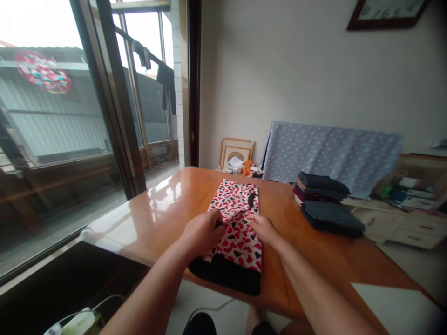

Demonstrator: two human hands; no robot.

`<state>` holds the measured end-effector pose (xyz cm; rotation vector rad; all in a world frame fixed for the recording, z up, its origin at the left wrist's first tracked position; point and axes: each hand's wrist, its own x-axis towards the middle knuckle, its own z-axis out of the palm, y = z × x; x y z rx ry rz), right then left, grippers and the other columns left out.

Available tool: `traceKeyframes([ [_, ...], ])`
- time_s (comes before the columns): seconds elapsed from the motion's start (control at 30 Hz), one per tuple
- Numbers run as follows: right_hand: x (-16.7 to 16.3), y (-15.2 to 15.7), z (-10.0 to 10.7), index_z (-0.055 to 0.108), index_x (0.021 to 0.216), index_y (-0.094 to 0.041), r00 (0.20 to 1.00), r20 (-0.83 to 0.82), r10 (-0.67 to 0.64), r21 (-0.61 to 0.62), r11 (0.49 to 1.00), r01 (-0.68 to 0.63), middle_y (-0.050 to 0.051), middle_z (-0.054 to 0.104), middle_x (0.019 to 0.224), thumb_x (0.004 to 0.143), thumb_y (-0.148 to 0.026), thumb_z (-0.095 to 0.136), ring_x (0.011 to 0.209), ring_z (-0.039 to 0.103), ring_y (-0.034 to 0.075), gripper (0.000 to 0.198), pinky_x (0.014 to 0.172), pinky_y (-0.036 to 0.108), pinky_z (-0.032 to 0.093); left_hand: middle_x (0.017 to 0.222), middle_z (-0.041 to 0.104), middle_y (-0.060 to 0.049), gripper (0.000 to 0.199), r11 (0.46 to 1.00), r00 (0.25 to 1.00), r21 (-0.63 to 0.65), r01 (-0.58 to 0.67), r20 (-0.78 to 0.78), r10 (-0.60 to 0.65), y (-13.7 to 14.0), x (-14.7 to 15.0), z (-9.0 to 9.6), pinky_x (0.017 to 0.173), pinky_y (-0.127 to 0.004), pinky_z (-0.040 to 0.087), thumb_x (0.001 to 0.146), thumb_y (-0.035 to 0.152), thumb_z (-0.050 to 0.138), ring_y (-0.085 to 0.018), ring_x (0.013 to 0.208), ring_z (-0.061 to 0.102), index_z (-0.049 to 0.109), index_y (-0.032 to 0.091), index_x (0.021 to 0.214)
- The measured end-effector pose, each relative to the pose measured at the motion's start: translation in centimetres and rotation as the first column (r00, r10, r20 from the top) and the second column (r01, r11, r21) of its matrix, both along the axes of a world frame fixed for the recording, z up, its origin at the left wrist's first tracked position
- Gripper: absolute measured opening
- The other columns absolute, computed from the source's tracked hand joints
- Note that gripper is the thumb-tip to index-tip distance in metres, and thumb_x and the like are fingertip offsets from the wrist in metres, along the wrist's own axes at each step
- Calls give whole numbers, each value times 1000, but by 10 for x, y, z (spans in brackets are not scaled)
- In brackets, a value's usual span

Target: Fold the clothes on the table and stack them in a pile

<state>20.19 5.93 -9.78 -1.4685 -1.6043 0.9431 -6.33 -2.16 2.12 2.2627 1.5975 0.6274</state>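
A white garment printed with red and black hearts lies folded into a long strip at the table's near side. Black fabric shows along its near end, and a small black patch sits near its far right edge. My left hand is closed on the garment's left side, its fingertips mostly hidden. Across from it, my right hand pinches the cloth near the right edge, with the fingers curled. A raised crease of the cloth runs between both hands.
The glossy wooden table carries folded dark clothes in a stack and a pile on the right. A white sheet covers the near right corner. Beyond stand a polka-dot cloth cover and picture frames; glass doors stand left.
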Motion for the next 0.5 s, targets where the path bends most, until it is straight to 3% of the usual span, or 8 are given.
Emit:
traceKeyframes([
  [0.1, 0, -19, 2, 64, 116, -18, 993, -119, -26, -100, 995, 14, -1, 67, 71, 87, -31, 54, 55, 61, 13, 34, 48, 21, 43, 77, 63, -1, 21, 931, 942, -206, 301, 213, -257, -14, 19, -18, 57, -25, 35, 82, 41, 59, -15, 66, 54, 62, 20, 85],
  [0.17, 0, -32, 3, 61, 118, -19, 988, -150, -29, -146, 989, 7, -1, 67, 70, 87, -30, 54, 53, 60, 13, 34, 45, 20, 41, 74, 61, 0, 25, 880, 907, -294, 374, 314, -281, -13, 19, -37, 57, -25, 38, 85, 44, 55, -14, 64, 54, 60, 19, 83],
  [0.27, -1, -50, 5, 61, 112, -20, 990, -141, -29, -188, 982, 2, -2, 67, 68, 87, -31, 55, 50, 60, 13, 28, 43, 19, 39, 74, 59, 0, 21, 919, 913, -251, 304, 354, -205, -3, 5, -60, 60, -24, 40, 86, 37, 51, -14, 67, 55, 58, 19, 81],
  [0.37, -4, -62, 4, 61, 95, -20, 997, -77, -9, -172, 985, -5, -2, 66, 65, 86, -31, 55, 48, 58, 12, 16, 45, 19, 39, 72, 60, 0, 12, 967, 955, -186, 174, 271, -120, 2, -7, -72, 61, -25, 38, 82, 26, 51, -14, 68, 55, 59, 18, 81],
  [0.43, -7, -68, 2, 60, 82, -20, 1000, 23, 2, -114, 993, 0, -3, 64, 60, 85, -30, 56, 47, 55, 10, 11, 46, 19, 36, 74, 61, 0, 10, 983, 972, -119, 138, 208, -111, -1, -9, -75, 63, -25, 38, 80, 22, 52, -15, 70, 55, 61, 18, 81],
  [0.5, -10, -72, 0, 58, 68, -19, 987, 156, 32, -58, 998, -23, -3, 60, 55, 82, -33, 62, 48, 51, 9, 20, 46, 19, 31, 77, 63, -1, 11, 986, 971, -51, 161, 187, -149, -8, -7, -79, 66, -25, 39, 81, 22, 52, -15, 73, 56, 62, 19, 82],
])
